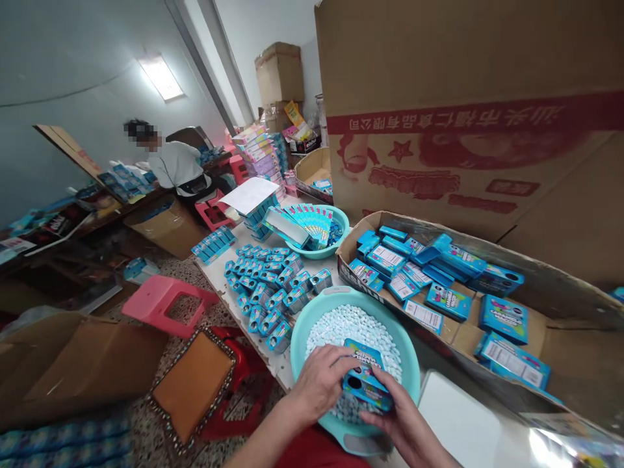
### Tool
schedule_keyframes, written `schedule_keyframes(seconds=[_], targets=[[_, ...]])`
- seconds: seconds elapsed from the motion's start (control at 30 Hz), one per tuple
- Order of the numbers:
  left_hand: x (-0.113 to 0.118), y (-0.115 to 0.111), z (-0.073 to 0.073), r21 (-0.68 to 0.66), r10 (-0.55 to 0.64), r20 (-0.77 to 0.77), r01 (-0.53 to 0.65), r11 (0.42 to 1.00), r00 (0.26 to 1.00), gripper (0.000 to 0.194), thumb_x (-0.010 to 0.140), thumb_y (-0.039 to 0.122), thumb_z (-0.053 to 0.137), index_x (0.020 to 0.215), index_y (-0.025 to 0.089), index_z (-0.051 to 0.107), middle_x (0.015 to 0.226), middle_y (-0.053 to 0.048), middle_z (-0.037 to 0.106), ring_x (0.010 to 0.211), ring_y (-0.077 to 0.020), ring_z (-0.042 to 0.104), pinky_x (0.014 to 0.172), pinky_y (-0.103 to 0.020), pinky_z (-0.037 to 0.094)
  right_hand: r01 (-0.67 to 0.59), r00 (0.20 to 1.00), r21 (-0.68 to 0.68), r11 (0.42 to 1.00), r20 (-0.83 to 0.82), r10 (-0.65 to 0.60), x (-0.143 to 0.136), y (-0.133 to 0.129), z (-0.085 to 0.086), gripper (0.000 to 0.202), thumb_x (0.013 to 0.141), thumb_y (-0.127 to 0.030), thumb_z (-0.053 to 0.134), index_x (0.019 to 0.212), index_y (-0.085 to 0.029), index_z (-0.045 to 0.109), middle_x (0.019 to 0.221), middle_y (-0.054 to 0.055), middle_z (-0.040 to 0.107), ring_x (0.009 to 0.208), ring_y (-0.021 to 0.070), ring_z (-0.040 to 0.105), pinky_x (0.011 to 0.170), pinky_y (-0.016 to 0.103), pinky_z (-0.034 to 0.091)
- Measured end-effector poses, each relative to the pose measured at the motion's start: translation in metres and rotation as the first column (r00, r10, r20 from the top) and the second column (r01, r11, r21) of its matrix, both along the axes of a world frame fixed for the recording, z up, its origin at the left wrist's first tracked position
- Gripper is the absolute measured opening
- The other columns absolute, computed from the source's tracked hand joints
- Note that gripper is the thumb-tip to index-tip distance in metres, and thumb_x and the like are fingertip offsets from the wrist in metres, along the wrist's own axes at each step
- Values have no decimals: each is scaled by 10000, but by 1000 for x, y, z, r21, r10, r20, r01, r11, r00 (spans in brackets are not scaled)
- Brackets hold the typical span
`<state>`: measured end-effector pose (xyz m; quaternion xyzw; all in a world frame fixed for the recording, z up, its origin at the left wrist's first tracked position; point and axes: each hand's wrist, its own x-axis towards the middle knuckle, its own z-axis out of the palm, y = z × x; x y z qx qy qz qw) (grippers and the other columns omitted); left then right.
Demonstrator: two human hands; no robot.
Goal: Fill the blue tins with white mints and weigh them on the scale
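A blue printed candy box (368, 370) is held between both hands over a turquoise basin (301, 331) of small pale blue candies (341, 322). My left hand (322, 380) grips the box's left side, its fingers reaching over the top edge. On the right side, my right hand (402, 416) holds the box with the thumb on its front and the fingers below. A dark round hole shows in the box's face. Left of the basin stand many small blue boxes (270, 318) with openings facing up.
A long carton (560, 325) of blue boxes lies at the right, before a tall cardboard box (463, 78). Behind are a second basin (344, 224) with flat blue cartons and a white lid (458, 416) nearer me. Pink stool (163, 302) and a seated person (170, 162) at left.
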<state>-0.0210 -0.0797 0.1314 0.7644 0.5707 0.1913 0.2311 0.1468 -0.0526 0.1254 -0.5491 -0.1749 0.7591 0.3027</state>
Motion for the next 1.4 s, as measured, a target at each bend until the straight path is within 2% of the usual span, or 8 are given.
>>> schedule_keyframes(seconds=[0.1, 0.23, 0.33, 0.47, 0.67, 0.9, 1.1, 1.4], targets=[[-3, 1, -1, 19, 57, 68, -59, 998, 996, 388, 828, 85, 447, 1157, 255, 562, 1192, -46, 603, 1057, -192, 550, 916, -338, 428, -14, 983, 160, 987, 183, -15, 7, 0, -6, 628, 686, -634, 645, 1229, -341, 532, 1314, 29, 503, 1186, 291, 471, 706, 339, 538], [-3, 1, 7, -58, 127, 177, -118, 991, 976, 250, 830, 260, 578, 1073, 206, 579, 1006, -50, 633, 933, -189, 576, 811, -293, 454, -278, 941, 441, 853, 303, 151, 15, 10, -6, 527, 690, -662, 615, 1006, -244, 673, 1154, 65, 608, 1119, 288, 509, 854, 331, 477], [2, 0, 11, -100, 135, 184, -118, 988, 974, 270, 802, 290, 623, 1052, 199, 583, 950, -40, 626, 874, -179, 571, 769, -274, 441, -370, 905, 486, 792, 383, 188, 18, 17, -6, 422, 679, -607, 651, 822, -211, 678, 935, 57, 666, 929, 273, 577, 828, 329, 467], [5, -1, 10, -145, 137, 173, -112, 983, 975, 276, 791, 275, 630, 1049, 189, 586, 946, -39, 621, 866, -178, 561, 765, -270, 420, -410, 891, 486, 771, 395, 224, 20, 20, -11, 416, 718, -593, 617, 869, -211, 686, 851, 38, 673, 829, 248, 584, 785, 324, 456], [-2, 0, 9, -204, 174, 232, -127, 971, 957, 263, 816, 335, 579, 1048, 211, 591, 945, -33, 610, 885, -178, 543, 779, -270, 406, -326, 938, 419, 848, 255, 234, 23, 16, -15, 456, 670, -565, 694, 964, -217, 694, 960, 46, 674, 944, 258, 582, 854, 336, 456], [-5, 6, 17, -329, 359, 465, -218, 919, 810, 268, 756, 333, 632, 973, 181, 596, 917, -33, 574, 795, -152, 512, 730, -257, 407, 19, 998, 95, 995, -62, -13, 21, 10, -16, 570, 600, -573, 768, 1074, -280, 649, 1319, 26, 508, 1157, 294, 495, 796, 375, 537], [3, 4, 14, -421, 434, 550, -212, 882, 714, 315, 700, 345, 693, 944, 171, 597, 860, -9, 561, 777, -142, 491, 698, -237, 387, 15, 940, -106, 994, -337, -50, 16, 8, -22, 453, 576, -442, 844, 927, -203, 686, 975, 36, 674, 869, 209, 620, 765, 359, 558], [-1, -5, 1, -472, 485, 551, -226, 852, 679, 316, 709, 280, 677, 992, 171, 587, 876, -5, 582, 797, -144, 509, 726, -240, 400, 36, 974, -83, 996, -218, -54, 17, 10, -23, 410, 481, -382, 896, 797, -198, 710, 853, -5, 679, 797, 147, 606, 677, 246, 571]])
